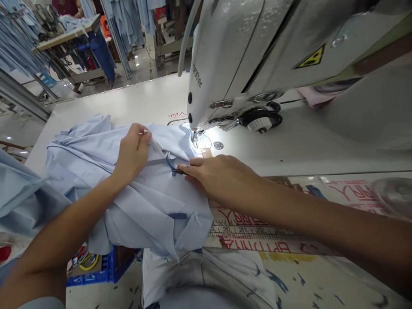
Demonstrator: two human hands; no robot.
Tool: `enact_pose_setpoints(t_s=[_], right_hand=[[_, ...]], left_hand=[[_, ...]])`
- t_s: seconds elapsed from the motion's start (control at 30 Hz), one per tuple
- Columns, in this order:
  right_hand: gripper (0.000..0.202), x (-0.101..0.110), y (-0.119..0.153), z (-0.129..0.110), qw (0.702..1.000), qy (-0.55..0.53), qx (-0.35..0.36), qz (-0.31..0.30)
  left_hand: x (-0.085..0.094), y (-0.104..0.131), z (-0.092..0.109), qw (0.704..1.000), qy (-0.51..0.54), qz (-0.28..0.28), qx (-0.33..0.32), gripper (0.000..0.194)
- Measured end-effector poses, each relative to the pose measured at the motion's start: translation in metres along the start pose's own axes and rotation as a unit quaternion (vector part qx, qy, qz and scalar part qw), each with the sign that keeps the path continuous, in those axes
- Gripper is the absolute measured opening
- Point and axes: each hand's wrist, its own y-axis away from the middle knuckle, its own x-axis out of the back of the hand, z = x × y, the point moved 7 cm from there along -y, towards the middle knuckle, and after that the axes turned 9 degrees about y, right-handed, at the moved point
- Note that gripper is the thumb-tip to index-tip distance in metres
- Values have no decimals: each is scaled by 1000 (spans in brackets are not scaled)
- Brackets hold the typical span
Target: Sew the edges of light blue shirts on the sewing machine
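Observation:
A light blue garment (pixel 144 193) lies bunched across the sewing machine table, its near part hanging over the front edge. My left hand (pixel 133 150) is closed in a pinch on a raised fold of this cloth. To its right, my right hand (pixel 219 176) rests low over the garment with fingers closed. A thin dark tip (pixel 179 171) shows at its fingertips, beside a narrow dark blue strip (pixel 170 162) on the cloth; the rest of that object is hidden under the hand. Just beyond, the lit needle area (pixel 196 139) of the sewing machine (pixel 222 56) stands near the garment's edge.
A printed ruler tape (pixel 244 231) runs along the table's front edge. Below hangs a blue crate (pixel 109 270) with coloured items. More blue cloth (pixel 22 189) drapes at the left. Another workstation (pixel 71 34) and hanging garments stand behind. Scraps (pixel 278 281) litter the floor.

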Motion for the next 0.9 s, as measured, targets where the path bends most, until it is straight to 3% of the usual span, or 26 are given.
enact_pose_setpoints(t_s=[0.03,0.13,0.2,0.33,0.43,0.53,0.63,0.73,0.8,0.9], right_hand=[[32,0,0,0,1000,3,-2,1],[29,2,3,2,1000,-2,7,22],[25,4,7,8,999,-15,8,51],[16,6,13,24,989,-69,-18,128],[22,6,11,20,974,-98,31,204],[32,0,7,11,961,-115,82,239],[45,-12,0,8,966,-128,80,210],[52,-17,-7,6,971,-133,53,190],[48,-14,-15,2,968,-174,43,175],[39,11,-21,-7,937,-304,85,147]], left_hand=[[2,-3,4,1000,8,-25,0,6],[-13,1,19,969,52,-238,-31,16],[-17,9,21,946,34,-319,-50,26],[-17,6,12,952,-146,-236,-133,19],[-29,3,6,940,-219,-196,-175,17],[-38,-8,-4,939,-257,-174,-150,26],[-34,-22,-14,944,-276,-143,-112,13],[-16,-26,-12,945,-282,-121,-111,8],[5,-25,3,945,-280,-99,-135,12],[48,-29,41,953,-230,46,-192,11]])
